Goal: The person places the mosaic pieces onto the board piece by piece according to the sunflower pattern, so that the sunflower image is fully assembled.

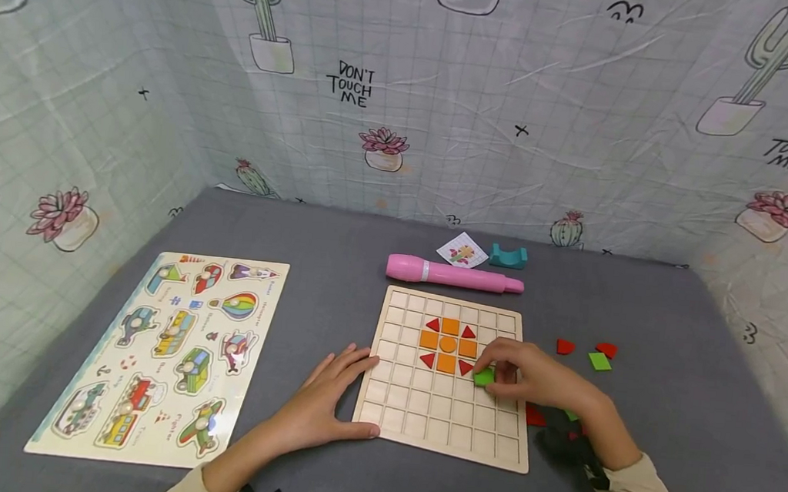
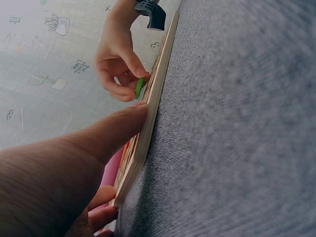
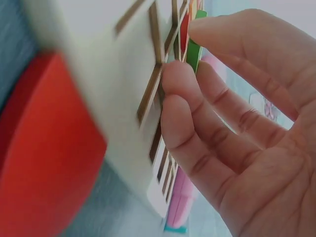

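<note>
A wooden grid board (image 1: pixel 415 417) lies in front of the person, with orange squares (image 1: pixel 446 364), an orange circle (image 1: pixel 448 344) and red pieces (image 1: pixel 427 360) set in its upper middle cells. Between thumb and fingertips, the right hand (image 1: pixel 530 372) pinches a green square tile (image 1: pixel 484 377) just right of this pattern. In the left wrist view the green tile (image 2: pixel 139 88) stands tilted close over the board. The left hand (image 1: pixel 329 403) rests at the board's left edge, its thumb (image 2: pixel 129 121) on the rim and its fingers spread.
Loose red pieces (image 1: pixel 565 347) and a green tile (image 1: pixel 599 361) lie right of the board; others sit partly under the right wrist. Behind the board are a pink pen-shaped tube (image 1: pixel 454 275), a small picture card (image 1: pixel 463 249) and a teal holder (image 1: pixel 508 256). A vehicle puzzle board (image 1: pixel 161 382) lies left.
</note>
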`<state>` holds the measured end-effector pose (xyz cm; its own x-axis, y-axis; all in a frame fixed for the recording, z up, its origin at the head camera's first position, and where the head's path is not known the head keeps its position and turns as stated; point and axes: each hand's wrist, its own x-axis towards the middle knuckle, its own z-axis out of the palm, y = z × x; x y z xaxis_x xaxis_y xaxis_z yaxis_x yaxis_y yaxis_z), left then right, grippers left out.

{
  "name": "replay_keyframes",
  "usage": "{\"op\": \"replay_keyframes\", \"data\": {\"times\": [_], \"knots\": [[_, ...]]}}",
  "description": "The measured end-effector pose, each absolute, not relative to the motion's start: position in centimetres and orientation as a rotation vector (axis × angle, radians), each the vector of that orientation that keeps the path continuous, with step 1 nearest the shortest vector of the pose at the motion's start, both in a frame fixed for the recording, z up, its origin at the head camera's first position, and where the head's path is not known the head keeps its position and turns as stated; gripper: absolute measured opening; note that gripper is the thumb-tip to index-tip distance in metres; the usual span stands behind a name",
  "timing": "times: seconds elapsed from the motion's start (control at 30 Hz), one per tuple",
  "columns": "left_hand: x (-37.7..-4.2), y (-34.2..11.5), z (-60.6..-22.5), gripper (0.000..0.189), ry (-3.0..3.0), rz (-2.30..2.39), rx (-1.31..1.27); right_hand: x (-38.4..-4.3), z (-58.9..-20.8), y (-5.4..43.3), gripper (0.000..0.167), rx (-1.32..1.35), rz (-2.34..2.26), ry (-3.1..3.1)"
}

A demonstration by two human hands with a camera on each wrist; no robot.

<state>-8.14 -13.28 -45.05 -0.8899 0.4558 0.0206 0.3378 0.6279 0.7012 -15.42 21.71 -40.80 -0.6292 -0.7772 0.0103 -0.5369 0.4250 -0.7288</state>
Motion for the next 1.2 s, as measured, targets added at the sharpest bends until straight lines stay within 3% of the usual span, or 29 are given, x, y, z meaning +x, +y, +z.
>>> {"op": "replay_keyframes", "data": {"times": [0.53, 1.2], "knots": [[-8.2, -13.2, -44.9, 0.093, 2.671, 1.113, 0.654, -15.2, -41.2, 17.9, 0.014, -1.274, -0.972, 2.302], [-8.2, -13.3, -44.8, 0.093, 2.669, 1.121, 0.662, -14.7, -41.1, 16.4, 0.01, -1.133, -0.905, 2.433]]}}
